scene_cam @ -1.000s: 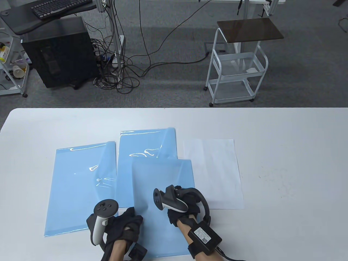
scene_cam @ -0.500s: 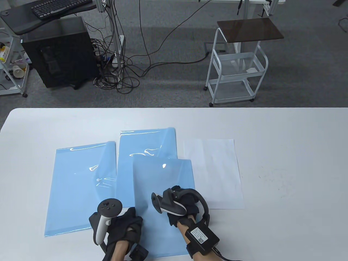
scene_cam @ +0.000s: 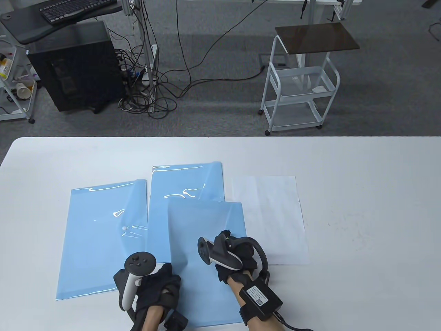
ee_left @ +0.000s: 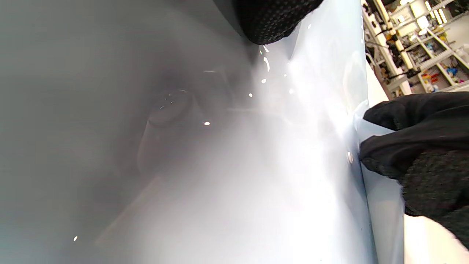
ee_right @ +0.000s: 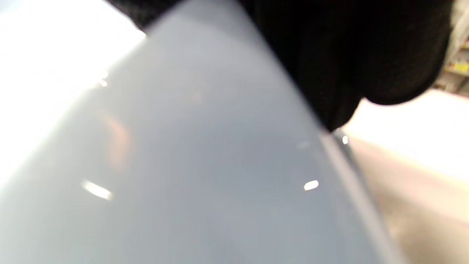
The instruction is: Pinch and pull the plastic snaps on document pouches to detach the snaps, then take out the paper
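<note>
Three light blue document pouches lie on the white table [scene_cam: 361, 179]. The front pouch [scene_cam: 206, 224] overlaps the back pouch [scene_cam: 186, 182], and the left pouch [scene_cam: 100, 238] shows a white snap [scene_cam: 123, 228]. My left hand [scene_cam: 158, 286] holds the front pouch's left edge, one fingertip [ee_left: 274, 18] on its surface. My right hand [scene_cam: 237, 255] pinches that pouch's right edge; its fingers [ee_left: 414, 157] are curled over the edge beside a small snap [ee_left: 350, 157]. A white sheet of paper [scene_cam: 275, 213] lies flat to the right.
Beyond the table's far edge are grey carpet, a white rolling cart [scene_cam: 299, 86] and a black computer tower [scene_cam: 72, 69] with tangled cables [scene_cam: 151, 93]. The pouches and the paper sit left of the table's middle.
My right hand has shifted a little right and forward along the front pouch's edge. The pouch's far edge wobbled slightly. The left hand has barely moved.
</note>
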The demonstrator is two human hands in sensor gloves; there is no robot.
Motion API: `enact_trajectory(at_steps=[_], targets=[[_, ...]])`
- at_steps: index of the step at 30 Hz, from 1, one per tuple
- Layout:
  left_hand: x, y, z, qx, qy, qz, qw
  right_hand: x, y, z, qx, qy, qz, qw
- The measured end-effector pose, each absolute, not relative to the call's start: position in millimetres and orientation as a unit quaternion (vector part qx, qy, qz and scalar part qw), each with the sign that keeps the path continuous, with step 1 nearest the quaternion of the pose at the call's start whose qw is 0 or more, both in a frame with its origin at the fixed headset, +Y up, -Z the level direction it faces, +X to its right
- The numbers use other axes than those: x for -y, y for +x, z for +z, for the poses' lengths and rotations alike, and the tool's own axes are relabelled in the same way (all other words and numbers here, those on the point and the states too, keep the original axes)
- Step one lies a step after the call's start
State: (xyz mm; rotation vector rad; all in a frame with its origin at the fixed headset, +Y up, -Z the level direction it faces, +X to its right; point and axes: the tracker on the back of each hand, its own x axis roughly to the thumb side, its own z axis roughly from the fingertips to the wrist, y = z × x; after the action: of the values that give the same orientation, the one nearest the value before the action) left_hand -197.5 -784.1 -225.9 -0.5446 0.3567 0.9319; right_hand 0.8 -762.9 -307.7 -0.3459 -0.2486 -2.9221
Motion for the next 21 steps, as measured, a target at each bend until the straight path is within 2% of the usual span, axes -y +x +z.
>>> enact_trajectory(at_steps=[3, 9, 13, 17, 21], targets=[[784, -198, -226, -0.170, -0.259, 0.445, 0.840, 751, 11, -308, 0.083, -0.108, -0.989, 0.063], [784, -198, -226, -0.170, -0.261, 0.450, 0.837, 720, 22, -299, 0.038, -0.130, -0.986, 0.099], [783, -199, -225, -0.170, -0.261, 0.452, 0.836, 716, 27, -288, 0.056, -0.193, -0.972, 0.125], [783, -199, -225, -0.171, -0.262, 0.456, 0.833, 719, 29, -276, 0.021, -0.261, -0.944, 0.200], [783, -200, -225, -0.172, -0.263, 0.457, 0.832, 723, 35, -264, -0.015, -0.334, -0.914, 0.229]])
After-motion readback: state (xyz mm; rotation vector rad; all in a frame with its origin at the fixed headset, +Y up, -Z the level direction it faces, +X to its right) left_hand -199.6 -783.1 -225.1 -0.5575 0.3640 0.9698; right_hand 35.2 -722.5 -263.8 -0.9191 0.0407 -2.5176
